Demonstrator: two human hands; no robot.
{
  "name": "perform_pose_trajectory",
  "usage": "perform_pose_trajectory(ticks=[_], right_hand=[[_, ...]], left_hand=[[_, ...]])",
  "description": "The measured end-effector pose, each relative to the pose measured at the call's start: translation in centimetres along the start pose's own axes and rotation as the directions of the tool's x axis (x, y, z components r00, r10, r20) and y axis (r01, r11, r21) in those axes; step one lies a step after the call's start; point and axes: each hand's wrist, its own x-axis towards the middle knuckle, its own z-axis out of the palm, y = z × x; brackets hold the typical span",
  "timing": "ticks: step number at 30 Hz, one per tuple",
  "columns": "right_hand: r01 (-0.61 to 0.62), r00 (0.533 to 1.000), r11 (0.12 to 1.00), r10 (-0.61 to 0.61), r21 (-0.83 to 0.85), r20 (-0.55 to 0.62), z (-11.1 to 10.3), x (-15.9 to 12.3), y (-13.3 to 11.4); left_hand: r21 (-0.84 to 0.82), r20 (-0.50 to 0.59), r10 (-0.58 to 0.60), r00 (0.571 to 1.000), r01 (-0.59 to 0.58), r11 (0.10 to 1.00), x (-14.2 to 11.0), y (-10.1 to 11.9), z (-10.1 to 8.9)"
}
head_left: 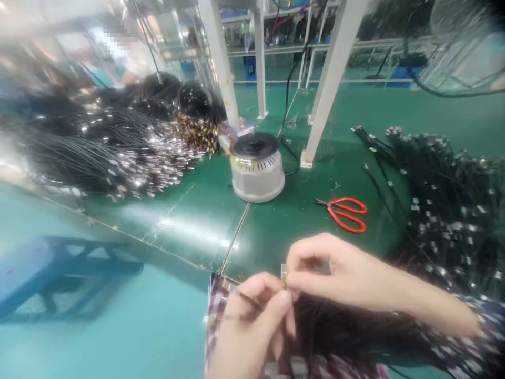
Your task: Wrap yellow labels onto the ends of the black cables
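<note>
Connector – small, clear to pale, with a yellowish patch – held up near the close edge of the green table, between the fingertips of both hands. Right hand: thumb and forefinger pinching the connector from the right side. Left hand: thumb and forefinger pressed together just below, apparently on the black cable, seen crossing the hand. Exact contact covered by the fingertips; cannot tell whether seated on the cable end or loose.

Handling, by judgement: connector very light, stiff, probably smooth plastic – easy to let slip or crack at thin walls if squeezed hard. Cable likely soft but springy, apt to twist. Best hold: connector by its side walls with fingertip pads; cable close behind its end, to keep it from bending away.

Nearby on table: red-handled snips lying beyond right hand; white round unit with black disc on top, farther off; cable bundle at right; larger cable heap at left, well apart from the hands.
</note>
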Motion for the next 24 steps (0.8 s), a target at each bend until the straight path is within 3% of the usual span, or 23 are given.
perform_pose_trajectory(ticks=[9, 15, 20, 24], right_hand=[[0.001, 1.0, 1.0, -0.001, -0.007, 0.009, 0.5, -0.7, -0.7], [-0.026, 1.0, 0.997, 0.026, 0.067, 0.002, 0.3, -0.4, -0.4], [-0.147, 0.979, 0.964, 0.173, 0.223, -0.103, 0.7, -0.5, 0.9], [-0.079, 0.976, 0.952, 0.133, 0.294, -0.17, 1.9, -1.0, 0.9]], left_hand=[[-0.136, -0.003, 0.052, 0.999, -0.052, 0.989, 0.3, 0.2, 0.7], [-0.093, -0.047, 0.045, 0.998, -0.049, 0.994, 0.3, 0.9, 0.9], [-0.123, -0.089, 0.032, 0.996, -0.042, 0.992, 0.2, 1.1, 0.7], [-0.108, -0.116, 0.043, 0.992, -0.056, 0.993, 0.2, 1.0, 0.8]])
